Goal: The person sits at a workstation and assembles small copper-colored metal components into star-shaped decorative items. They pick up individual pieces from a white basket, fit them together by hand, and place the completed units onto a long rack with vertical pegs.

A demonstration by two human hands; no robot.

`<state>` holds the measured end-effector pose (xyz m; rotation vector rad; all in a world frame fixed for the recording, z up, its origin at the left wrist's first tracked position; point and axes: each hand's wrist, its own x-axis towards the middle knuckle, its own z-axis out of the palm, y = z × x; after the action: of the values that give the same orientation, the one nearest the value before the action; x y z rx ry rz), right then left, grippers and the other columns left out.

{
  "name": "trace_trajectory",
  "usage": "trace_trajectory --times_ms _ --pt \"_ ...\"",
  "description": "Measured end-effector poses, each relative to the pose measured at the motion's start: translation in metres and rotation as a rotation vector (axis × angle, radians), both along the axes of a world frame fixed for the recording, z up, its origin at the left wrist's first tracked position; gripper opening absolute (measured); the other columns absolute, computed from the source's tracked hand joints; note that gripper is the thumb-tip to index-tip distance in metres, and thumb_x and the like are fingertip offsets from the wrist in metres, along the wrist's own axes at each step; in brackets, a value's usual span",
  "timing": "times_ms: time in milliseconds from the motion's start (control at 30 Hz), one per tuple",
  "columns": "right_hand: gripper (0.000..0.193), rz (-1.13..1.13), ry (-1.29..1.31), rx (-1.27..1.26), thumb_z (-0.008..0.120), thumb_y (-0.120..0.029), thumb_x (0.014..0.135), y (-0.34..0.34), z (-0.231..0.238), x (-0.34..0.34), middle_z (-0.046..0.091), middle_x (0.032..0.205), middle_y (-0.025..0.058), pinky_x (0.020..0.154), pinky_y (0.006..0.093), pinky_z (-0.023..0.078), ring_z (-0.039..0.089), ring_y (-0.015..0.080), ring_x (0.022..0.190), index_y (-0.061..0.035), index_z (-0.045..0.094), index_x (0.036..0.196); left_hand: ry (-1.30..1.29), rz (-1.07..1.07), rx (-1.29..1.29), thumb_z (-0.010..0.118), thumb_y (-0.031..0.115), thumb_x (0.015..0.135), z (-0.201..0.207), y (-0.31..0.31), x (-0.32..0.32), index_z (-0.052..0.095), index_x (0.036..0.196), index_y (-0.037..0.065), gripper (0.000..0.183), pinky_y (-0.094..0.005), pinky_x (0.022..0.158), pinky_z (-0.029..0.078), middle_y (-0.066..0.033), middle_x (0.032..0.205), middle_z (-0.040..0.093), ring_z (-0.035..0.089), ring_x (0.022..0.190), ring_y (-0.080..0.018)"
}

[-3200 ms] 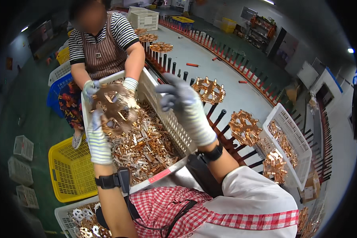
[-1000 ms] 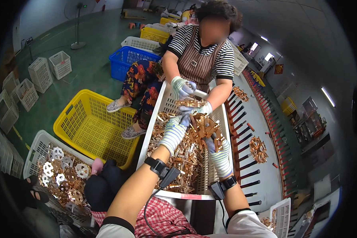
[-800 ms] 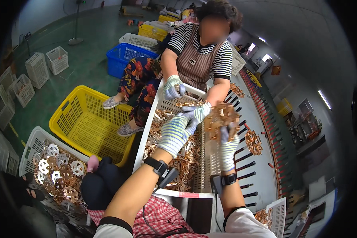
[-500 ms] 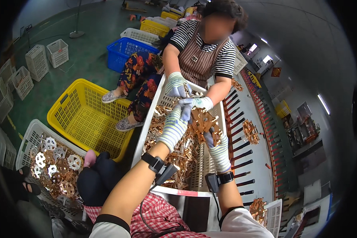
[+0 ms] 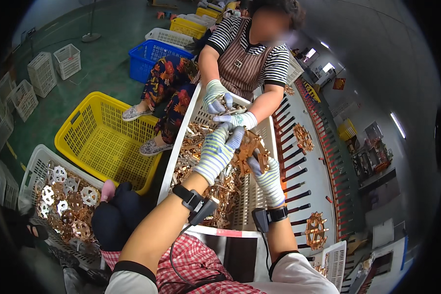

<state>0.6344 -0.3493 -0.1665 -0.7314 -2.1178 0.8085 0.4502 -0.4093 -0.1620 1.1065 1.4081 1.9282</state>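
My left hand (image 5: 215, 153), in a striped knit glove, is over the long white crate (image 5: 185, 128); its fingers and thumb are drawn together, and what they hold, if anything, is hidden. My right hand (image 5: 267, 177), gloved alike, grips a cluster of flat copper-coloured metal pieces (image 5: 249, 148) above the crate's right part. Loose copper-coloured pieces (image 5: 218, 191) heap up in the crate below. Just beyond my left fingertips are a co-worker's gloved hands (image 5: 237, 119), one of them with metal pieces beneath it.
Right of the crate runs a bench (image 5: 323, 181) with dark pegs along it and ring-shaped copper clusters (image 5: 316, 230) on top. A yellow basket (image 5: 108, 142) stands at left. Nearer is a white basket (image 5: 36, 164) of notched discs. A co-worker sits opposite, beside a blue basket (image 5: 147, 61).
My hands and the copper-coloured pieces have shifted slightly. The co-worker's hands are a little farther from mine. On the bench, the copper clusters have moved away from me.
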Motion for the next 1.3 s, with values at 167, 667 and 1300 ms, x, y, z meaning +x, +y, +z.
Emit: trace_trajectory --times_ms 167,667,1300 --pt "0.016 0.047 0.073 0.047 0.066 -0.005 0.083 0.007 -0.013 -0.001 0.068 0.078 0.0020 0.065 0.0239 0.047 0.058 0.0067 0.069 -0.0025 0.067 0.099 0.205 0.043 -0.141 0.062 0.032 0.089 0.006 -0.007 0.001 0.060 0.099 -0.001 0.033 -0.0274 0.068 0.050 -0.0085 0.078 0.066 0.063 0.070 -0.0140" --pt "0.022 -0.023 -0.023 0.047 0.065 -0.018 0.086 0.009 0.005 0.008 0.066 0.083 0.0038 0.068 0.0273 0.049 0.059 0.0092 0.074 -0.0001 0.066 0.099 -0.265 -0.255 0.143 0.064 0.029 0.088 -0.016 0.012 0.007 0.060 0.096 0.001 0.029 -0.0261 0.069 0.048 -0.0035 0.083 0.065 0.058 0.072 -0.0116" --pt "0.029 -0.115 0.460 -0.352 0.064 -0.019 0.087 0.011 0.034 0.014 0.063 0.087 0.0017 0.062 0.0244 0.049 0.059 0.0084 0.075 -0.0017 0.060 0.110 -0.157 -0.504 -0.150 0.070 0.032 0.082 0.004 -0.007 -0.009 0.064 0.097 0.000 0.036 -0.0262 0.073 0.048 -0.0028 0.086 0.064 0.056 0.078 -0.0098"
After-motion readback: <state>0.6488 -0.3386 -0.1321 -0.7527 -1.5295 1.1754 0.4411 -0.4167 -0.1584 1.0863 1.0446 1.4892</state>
